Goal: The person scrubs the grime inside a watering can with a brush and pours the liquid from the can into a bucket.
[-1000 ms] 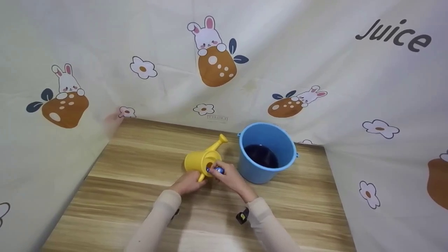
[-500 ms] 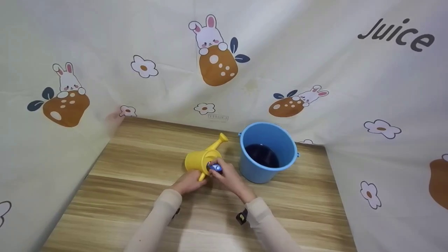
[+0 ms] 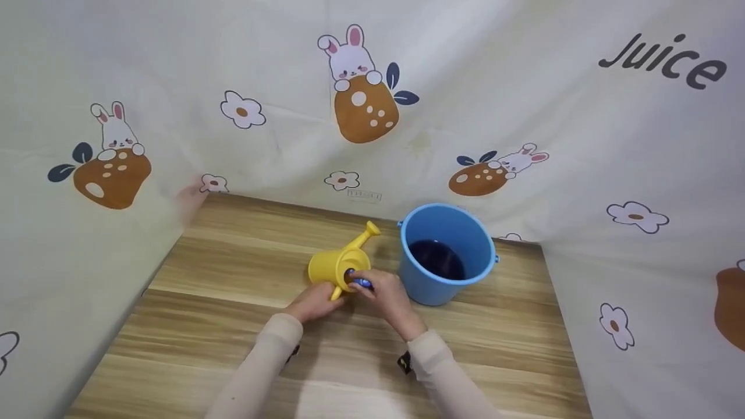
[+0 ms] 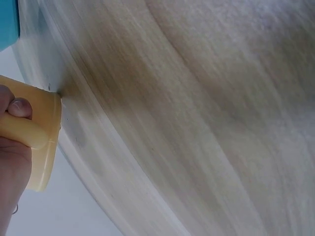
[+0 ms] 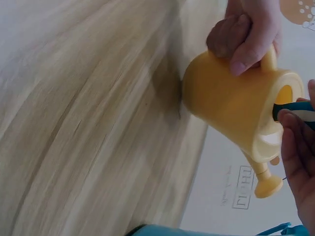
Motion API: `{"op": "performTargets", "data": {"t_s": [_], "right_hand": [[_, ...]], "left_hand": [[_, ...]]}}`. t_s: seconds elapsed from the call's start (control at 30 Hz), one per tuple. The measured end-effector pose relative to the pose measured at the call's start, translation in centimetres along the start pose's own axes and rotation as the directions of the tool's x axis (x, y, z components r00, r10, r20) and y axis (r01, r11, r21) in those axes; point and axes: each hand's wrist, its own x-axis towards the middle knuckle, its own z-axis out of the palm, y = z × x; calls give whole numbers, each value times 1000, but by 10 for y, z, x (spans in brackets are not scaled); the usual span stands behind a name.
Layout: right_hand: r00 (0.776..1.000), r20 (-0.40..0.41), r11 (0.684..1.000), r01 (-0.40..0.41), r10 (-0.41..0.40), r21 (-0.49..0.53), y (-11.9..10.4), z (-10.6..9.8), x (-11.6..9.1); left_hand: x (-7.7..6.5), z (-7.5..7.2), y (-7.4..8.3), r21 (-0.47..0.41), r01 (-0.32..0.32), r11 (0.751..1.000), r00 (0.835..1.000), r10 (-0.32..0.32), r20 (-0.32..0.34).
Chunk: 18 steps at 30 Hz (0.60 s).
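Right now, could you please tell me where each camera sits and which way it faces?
Head: worn on the head, facing forward and down at the yellow watering can and blue bucket; both arms, left grip and right grip show.
Left wrist: on that wrist, facing mostly tabletop, can at left edge; left grip partly shows.
Right wrist: on that wrist, facing the can; both grips show, the right partly.
Head and right wrist share the blue held item.
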Motion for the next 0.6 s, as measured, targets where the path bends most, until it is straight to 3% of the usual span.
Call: {"op": "performTargets", "data": {"t_s": [0.2, 0.4, 0.6], "right_hand": [[981, -123, 967, 122, -152, -223, 2, 4, -7], [951, -191, 945, 187, -243, -268, 3, 7, -12], [912, -255, 926, 244, -320, -289, 0, 6, -13]], "left_hand": [[0, 1, -1, 17, -4, 1000, 1000, 4, -4], [0, 2, 0, 53, -41, 998, 999, 42, -14], [1, 0, 2, 8, -10, 1000, 1000, 11, -5]]}}
